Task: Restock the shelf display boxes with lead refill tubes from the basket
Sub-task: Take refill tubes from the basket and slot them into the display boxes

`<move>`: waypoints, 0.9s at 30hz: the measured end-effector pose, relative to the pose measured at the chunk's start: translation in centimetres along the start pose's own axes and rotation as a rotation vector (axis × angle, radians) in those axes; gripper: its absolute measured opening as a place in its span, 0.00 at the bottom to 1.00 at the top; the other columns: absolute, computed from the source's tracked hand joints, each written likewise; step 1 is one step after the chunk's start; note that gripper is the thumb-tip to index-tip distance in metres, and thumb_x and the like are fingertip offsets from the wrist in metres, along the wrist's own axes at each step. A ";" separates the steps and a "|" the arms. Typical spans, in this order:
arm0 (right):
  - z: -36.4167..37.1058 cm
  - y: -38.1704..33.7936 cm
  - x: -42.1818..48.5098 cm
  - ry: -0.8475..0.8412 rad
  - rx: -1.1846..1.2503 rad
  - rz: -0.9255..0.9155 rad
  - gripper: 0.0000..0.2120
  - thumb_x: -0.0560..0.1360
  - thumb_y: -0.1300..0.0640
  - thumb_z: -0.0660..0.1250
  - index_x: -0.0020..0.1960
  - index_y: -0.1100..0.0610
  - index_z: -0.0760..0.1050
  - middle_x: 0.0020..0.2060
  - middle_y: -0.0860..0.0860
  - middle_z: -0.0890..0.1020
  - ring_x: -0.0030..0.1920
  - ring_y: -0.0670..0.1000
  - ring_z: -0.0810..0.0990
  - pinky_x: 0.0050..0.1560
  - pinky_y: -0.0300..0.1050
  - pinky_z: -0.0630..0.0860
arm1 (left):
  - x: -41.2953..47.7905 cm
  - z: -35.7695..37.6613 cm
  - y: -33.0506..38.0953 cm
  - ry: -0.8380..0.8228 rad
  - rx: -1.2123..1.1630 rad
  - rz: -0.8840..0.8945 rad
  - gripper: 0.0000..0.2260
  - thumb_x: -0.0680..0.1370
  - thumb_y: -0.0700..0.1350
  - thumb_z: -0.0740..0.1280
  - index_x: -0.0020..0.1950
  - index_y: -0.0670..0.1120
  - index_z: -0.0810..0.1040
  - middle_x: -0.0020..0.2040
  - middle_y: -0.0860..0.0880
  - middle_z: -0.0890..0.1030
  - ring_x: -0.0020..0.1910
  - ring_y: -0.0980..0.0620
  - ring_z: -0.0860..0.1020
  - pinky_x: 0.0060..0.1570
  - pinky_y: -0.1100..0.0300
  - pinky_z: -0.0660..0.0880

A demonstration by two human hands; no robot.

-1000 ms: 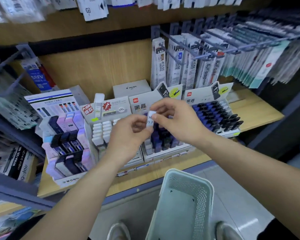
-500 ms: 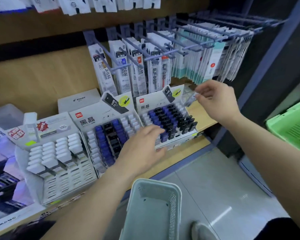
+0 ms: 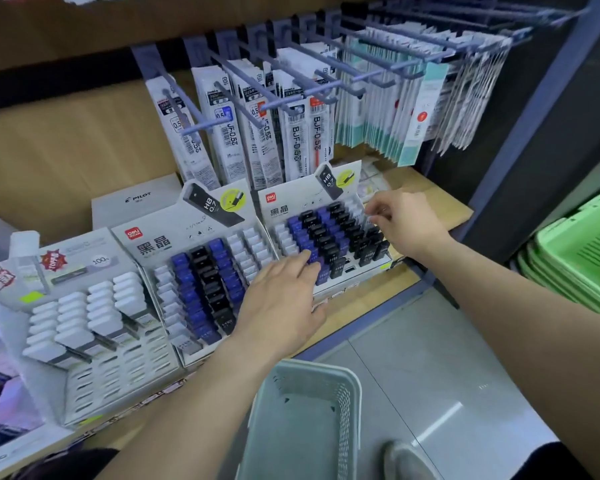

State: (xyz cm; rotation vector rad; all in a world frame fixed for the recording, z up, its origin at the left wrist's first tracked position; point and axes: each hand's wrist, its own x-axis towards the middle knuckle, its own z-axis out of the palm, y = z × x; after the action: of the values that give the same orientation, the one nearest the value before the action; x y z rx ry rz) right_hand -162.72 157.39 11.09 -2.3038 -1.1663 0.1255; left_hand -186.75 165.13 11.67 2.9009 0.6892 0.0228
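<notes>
Your left grip (image 3: 284, 299) has slid right from the middle display box (image 3: 174, 230) to the front of the right display box (image 3: 284, 206). It lies released, its straight fingers touching the front blue tubes, and seems to steady the box. Your right grip (image 3: 406, 223) has come in from beyond the box's back corner and now sits over its far-right column. It pinches what looks like the pale lead refill tube (image 3: 368, 216), which is mostly hidden. I judge the tube is about to be slotted and is not yet seated.

The boxes stand on a wooden shelf (image 3: 437, 202), with a white-tube box (image 3: 66, 258) at the left and refill packs (image 3: 302, 133) hanging on hooks above. The basket (image 3: 355, 386) sits below you over a grey floor (image 3: 447, 375). Stacked green baskets (image 3: 582, 244) are at the right.
</notes>
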 end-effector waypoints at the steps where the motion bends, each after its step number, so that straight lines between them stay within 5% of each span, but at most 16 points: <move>1: 0.0 0.0 0.0 0.009 0.001 0.001 0.06 0.79 0.63 0.67 0.51 0.55 0.81 0.47 0.51 0.82 0.49 0.50 0.81 0.50 0.39 0.72 | 0.0 0.0 0.0 0.001 -0.001 0.003 0.29 0.82 0.59 0.59 0.81 0.52 0.56 0.82 0.52 0.54 0.79 0.51 0.54 0.77 0.56 0.47; 27: 0.3 0.4 -0.2 0.043 -0.012 -0.055 0.07 0.78 0.66 0.67 0.47 0.55 0.80 0.44 0.51 0.83 0.47 0.53 0.81 0.50 0.49 0.79 | -0.1 0.1 -0.4 -0.006 -0.016 0.039 0.30 0.82 0.58 0.59 0.81 0.51 0.56 0.82 0.51 0.52 0.79 0.51 0.54 0.77 0.57 0.46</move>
State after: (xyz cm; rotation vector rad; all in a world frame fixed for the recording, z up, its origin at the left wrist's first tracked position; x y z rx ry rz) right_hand -162.62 157.17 10.55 -2.2713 -1.2099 0.0489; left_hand -186.98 165.43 11.49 2.8980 0.6285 0.0234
